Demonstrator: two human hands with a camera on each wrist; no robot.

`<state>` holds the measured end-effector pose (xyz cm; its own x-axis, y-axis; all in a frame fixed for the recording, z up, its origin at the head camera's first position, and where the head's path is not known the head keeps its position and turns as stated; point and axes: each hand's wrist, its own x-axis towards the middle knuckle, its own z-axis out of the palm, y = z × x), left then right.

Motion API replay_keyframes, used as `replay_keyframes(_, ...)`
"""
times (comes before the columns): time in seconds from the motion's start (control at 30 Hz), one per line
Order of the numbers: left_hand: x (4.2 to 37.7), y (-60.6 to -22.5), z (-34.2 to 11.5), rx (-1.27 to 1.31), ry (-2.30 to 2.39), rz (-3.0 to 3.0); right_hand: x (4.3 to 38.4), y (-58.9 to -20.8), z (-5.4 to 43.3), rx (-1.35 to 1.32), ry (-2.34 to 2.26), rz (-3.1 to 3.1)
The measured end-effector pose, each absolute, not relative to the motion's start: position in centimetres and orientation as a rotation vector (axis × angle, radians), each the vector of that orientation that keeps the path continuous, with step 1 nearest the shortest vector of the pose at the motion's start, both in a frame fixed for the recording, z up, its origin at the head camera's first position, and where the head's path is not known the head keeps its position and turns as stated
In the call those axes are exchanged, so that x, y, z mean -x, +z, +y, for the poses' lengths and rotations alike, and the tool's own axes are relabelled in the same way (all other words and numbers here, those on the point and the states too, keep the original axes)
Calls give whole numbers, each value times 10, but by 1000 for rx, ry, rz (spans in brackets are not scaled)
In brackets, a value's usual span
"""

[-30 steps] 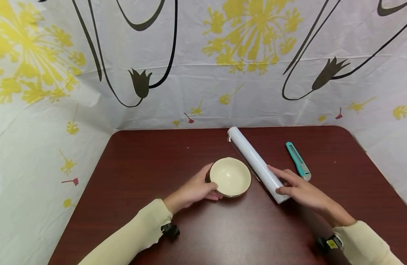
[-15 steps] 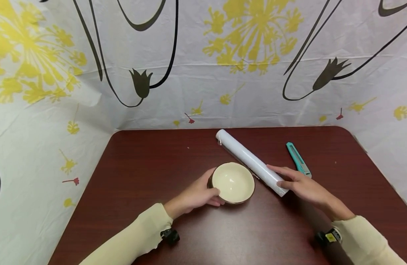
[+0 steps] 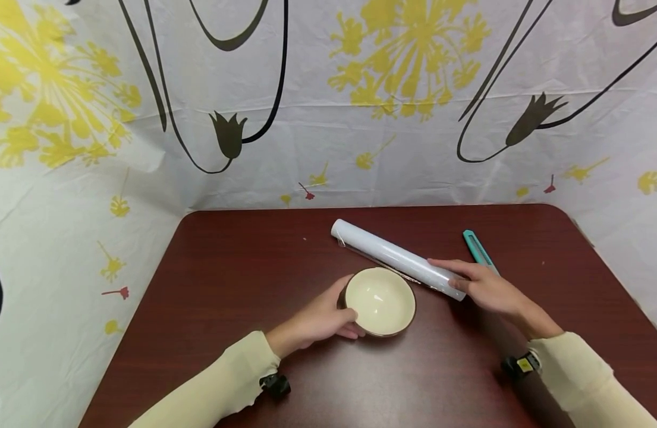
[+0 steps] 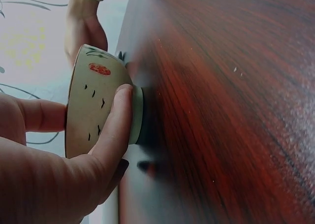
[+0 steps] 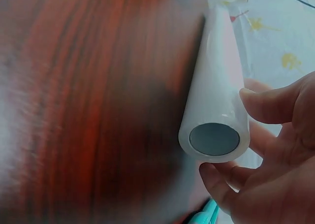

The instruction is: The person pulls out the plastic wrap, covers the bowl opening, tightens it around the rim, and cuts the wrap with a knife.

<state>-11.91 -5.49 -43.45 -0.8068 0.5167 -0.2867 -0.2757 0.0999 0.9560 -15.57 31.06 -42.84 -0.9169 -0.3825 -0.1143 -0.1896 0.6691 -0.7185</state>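
In the head view, my left hand (image 3: 325,312) holds a cream bowl (image 3: 382,300) by its left side, thumb at the rim and fingers under it. The left wrist view shows the bowl's painted outside (image 4: 98,101) and its foot close to the table; whether it touches, I cannot tell. My right hand (image 3: 491,291) grips the near right end of a white roll of cling film (image 3: 392,252), which lies slantwise behind the bowl. In the right wrist view, thumb and fingers are round the roll's hollow end (image 5: 214,140). A loose clear film edge runs along its front.
A teal utility knife (image 3: 479,248) lies right of the roll, partly hidden behind my right hand. The dark red-brown table (image 3: 242,255) meets a white patterned sheet (image 3: 317,148) at the back and sides.
The roll's far end has swung left and toward me, so it lies more crosswise. Its right end has moved slightly away. The bowl, in my left hand, has shifted a little right and nearer.
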Motion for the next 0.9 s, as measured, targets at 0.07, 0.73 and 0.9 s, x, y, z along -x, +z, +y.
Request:
replay_keyframes(0.07, 119, -434, -55, -242, 1765, 1805, 161, -428, 311, 481, -1075, 2635)
replay_keyframes(0.73, 119, -439, -46, -223, 1778, 1785, 206, -426, 322, 564, -1014, 2590)
replay_keyframes(0.9, 120, -440, -45, -226, 1780, 1780, 213, -426, 322, 609, -988, 2593)
